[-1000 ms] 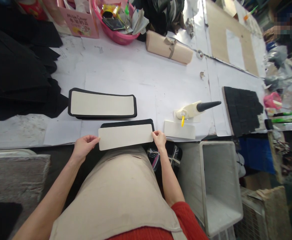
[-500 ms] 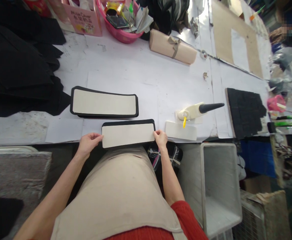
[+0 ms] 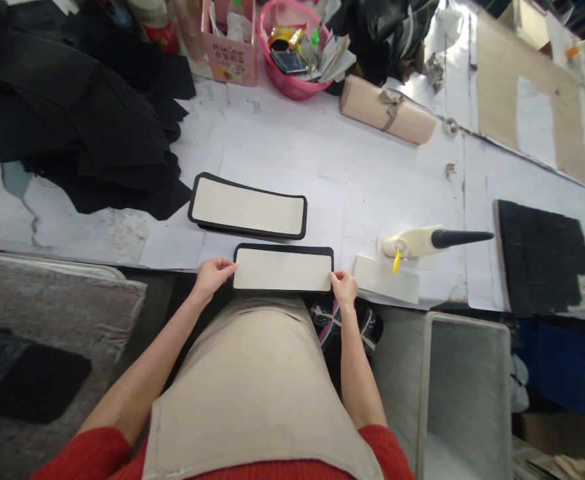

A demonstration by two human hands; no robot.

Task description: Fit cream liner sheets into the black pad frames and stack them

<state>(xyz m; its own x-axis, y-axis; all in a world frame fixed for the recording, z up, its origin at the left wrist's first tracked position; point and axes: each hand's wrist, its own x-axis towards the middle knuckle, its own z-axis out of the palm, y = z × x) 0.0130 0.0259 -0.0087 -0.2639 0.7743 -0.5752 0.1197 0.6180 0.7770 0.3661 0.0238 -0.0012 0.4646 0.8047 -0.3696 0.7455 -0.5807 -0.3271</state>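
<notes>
A pale rectangular board [image 3: 283,269] lies over a black piece [image 3: 292,249] at the table's front edge, a black border showing around it. My left hand [image 3: 214,276] pinches the board's left end between thumb and fingers. At the opposite end, my right hand [image 3: 344,288] pinches the right edge. Just behind sits a stack of black-edged pale boards [image 3: 249,205]. To the right of my right hand are a loose pale strip [image 3: 387,279] and a cream tool with a black tapered end and yellow tip [image 3: 419,241].
Black fabric pieces [image 3: 82,120] are heaped at left. At the back stand a pink box [image 3: 229,60], a pink basket [image 3: 295,85] and a tied beige roll [image 3: 387,112]. Black material [image 3: 542,257] lies at right; a grey bin [image 3: 467,387] stands below the edge.
The camera view has turned, so the table and things on it appear farther right. Both hands still hold the board's ends, and the board now looks more level.
</notes>
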